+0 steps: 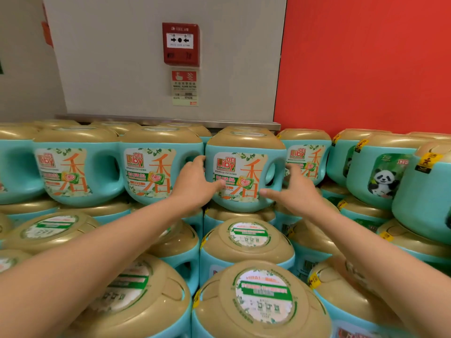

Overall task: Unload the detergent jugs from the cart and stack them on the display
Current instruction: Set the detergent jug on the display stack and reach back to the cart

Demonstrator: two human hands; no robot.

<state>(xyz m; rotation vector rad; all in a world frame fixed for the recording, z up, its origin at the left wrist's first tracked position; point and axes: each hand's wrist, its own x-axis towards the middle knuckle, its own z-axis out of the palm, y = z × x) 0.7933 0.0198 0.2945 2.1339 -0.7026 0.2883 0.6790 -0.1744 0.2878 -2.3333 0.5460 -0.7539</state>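
Note:
A teal detergent jug (244, 172) with a gold lid and a Liby label stands upright in the top row of the display, against the wall. My left hand (195, 184) grips its left side, thumb on the front label. My right hand (295, 186) grips its right side by the handle hole, thumb pointing left across the lower front. More such jugs fill the top row (156, 167) and the stepped rows below (246, 242). The cart is out of view.
Panda-label teal jugs (380, 176) crowd the right side of the stack. A red fire alarm box (181, 43) with its sign hangs on the grey wall above. A red wall (366, 64) rises at the right. A metal ledge (170, 120) runs behind the top row.

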